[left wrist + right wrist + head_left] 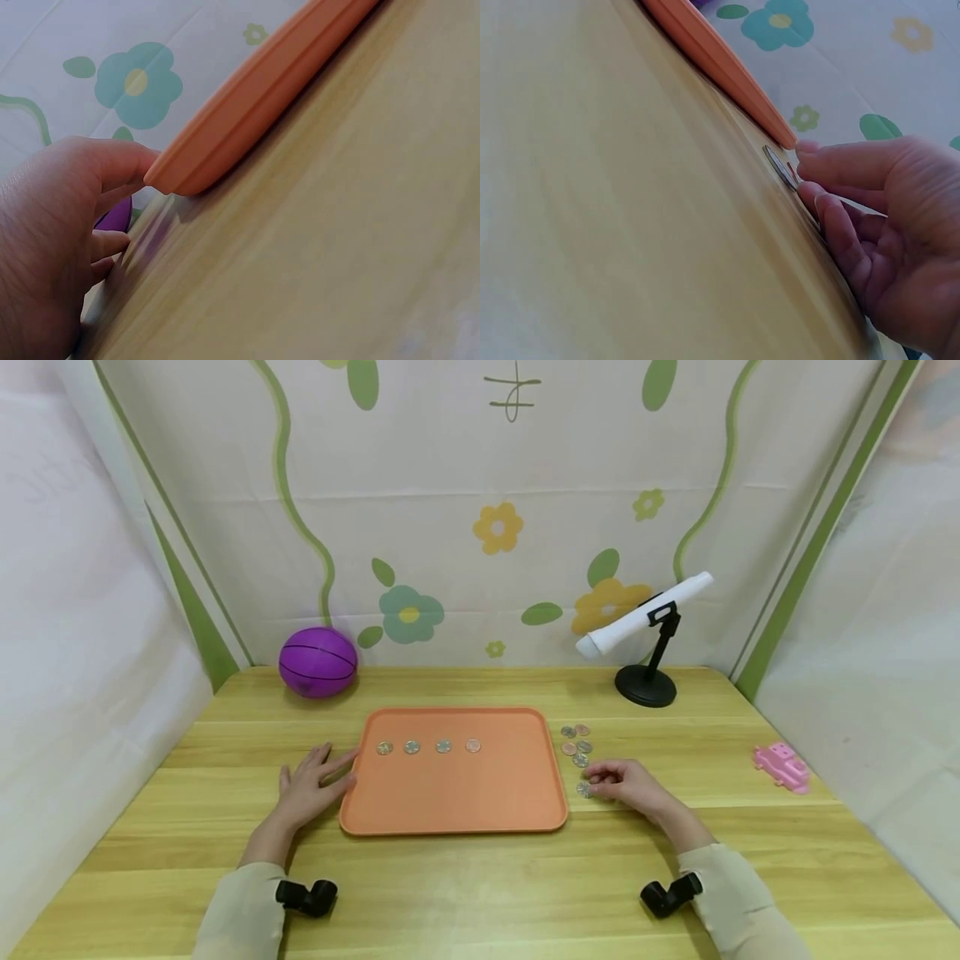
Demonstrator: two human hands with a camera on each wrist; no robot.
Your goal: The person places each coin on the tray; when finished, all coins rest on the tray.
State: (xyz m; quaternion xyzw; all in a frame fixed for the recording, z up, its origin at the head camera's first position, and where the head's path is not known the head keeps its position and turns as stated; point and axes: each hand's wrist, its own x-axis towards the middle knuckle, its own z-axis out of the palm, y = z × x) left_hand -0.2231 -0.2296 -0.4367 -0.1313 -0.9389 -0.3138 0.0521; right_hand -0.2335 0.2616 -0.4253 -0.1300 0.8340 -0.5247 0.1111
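An orange tray (457,797) lies on the table with a row of several coins (443,746) along its upper half. My left hand (309,787) rests at the tray's left edge, fingers spread, thumb and a fingertip touching the rim; the left wrist view shows fingers (124,161) against the tray's corner (217,142). My right hand (630,785) is right of the tray, thumb tip touching a silver coin (583,789) on the table. In the right wrist view a gap shows between thumb and index finger, with the coin (780,166) beside the thumb.
Several loose silver and copper coins (581,760) lie right of the tray, just beyond my right hand. A purple ball (318,662) sits at the back left. A white microphone on a black stand (646,686) stands back right, and a pink toy (782,767) lies far right.
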